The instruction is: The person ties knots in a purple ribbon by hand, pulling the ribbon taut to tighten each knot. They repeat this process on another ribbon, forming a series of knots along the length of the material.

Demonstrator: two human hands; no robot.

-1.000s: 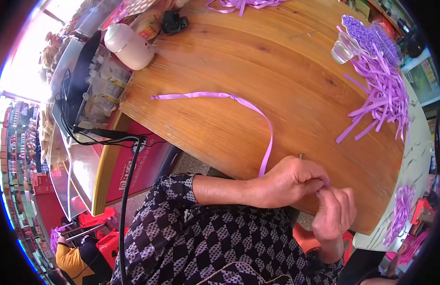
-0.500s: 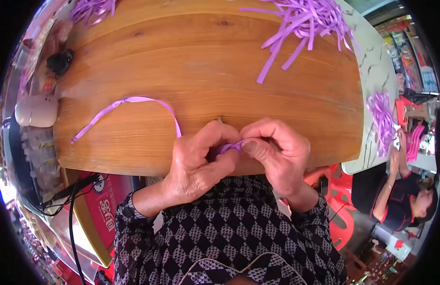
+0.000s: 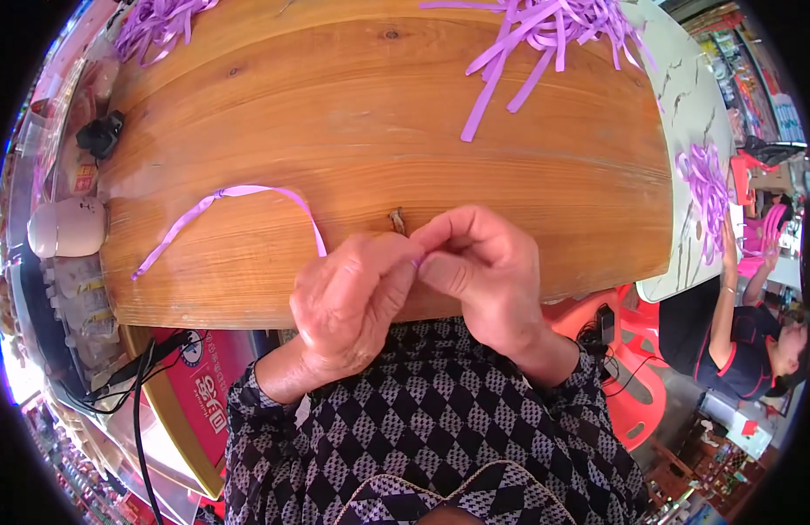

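A narrow purple ribbon (image 3: 258, 189) curves over the wooden table (image 3: 370, 114) and runs in under my left hand (image 3: 352, 293). A small knot shows along its length. My left hand is closed round the ribbon near the table's front edge. The thumb and forefinger of my right hand (image 3: 488, 271) pinch it right beside the left fingertips. Only a tiny bit of purple shows between the two hands; the rest of that stretch is hidden by my fingers.
Purple ribbon heaps lie at the far right (image 3: 554, 35) and far left (image 3: 160, 24). Another bundle (image 3: 707, 197) rests on a white marbled table (image 3: 685, 114), where a co-worker (image 3: 742, 350) reaches in. A whitish rounded case (image 3: 68, 226) and black object (image 3: 100, 134) line the left edge.
Both hands have shifted a little left, and my fingers have drawn closer, covering more of the ribbon between them. The co-worker's arm has reached farther toward the ribbon bundle.
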